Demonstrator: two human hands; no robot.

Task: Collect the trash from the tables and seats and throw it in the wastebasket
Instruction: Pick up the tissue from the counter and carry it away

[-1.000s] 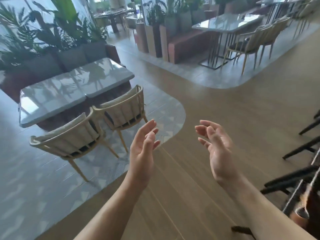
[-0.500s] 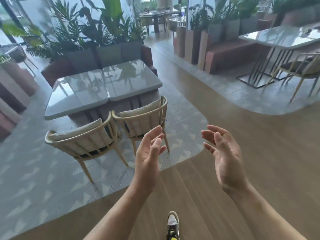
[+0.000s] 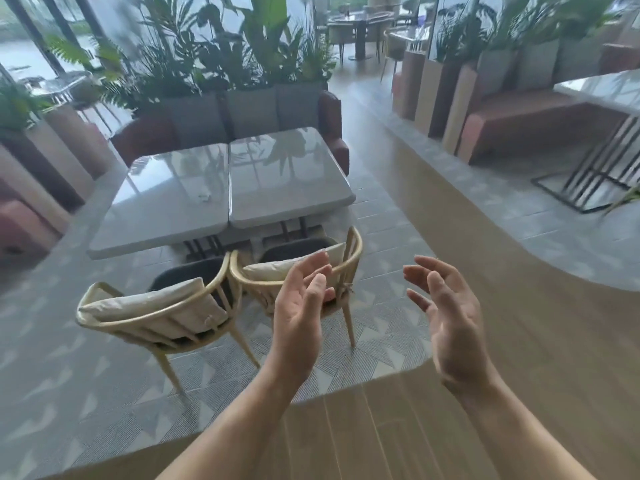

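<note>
Left hand [image 3: 301, 313] and right hand [image 3: 450, 317] are held up on the near side of the double table [image 3: 277, 188], palms turned toward each other, fingers loosely spread, nothing gripped in either. Step in hand is judged to be search/approach: no trash has been collected yet. Two chairs [image 3: 149, 313] are tucked against the table's near edge, backs toward the camera; pale cushions are seen on the backrests, and nothing that reads as trash is made out on the dark seats. One small pale scrap [image 3: 204, 196] is seen on the table's left slab, just beside the centre seam, about mid-depth; likely the pickup target, though it is too small to identify. Next move is judged to call for getting round the chairs to the table's side, then a fingertip pinch, since the scrap lies flat on a glossy top. The sofa [image 3: 249, 112] against the table's far edge shows only grey cushions. Containers: tall planter boxes [image 3: 429, 95] right of the table, across the wooden aisle, are filled with green plants [image 3: 460, 32]; more foliage stands behind the sofa. No wastebasket is in view, so it must be located before disposal.
</note>
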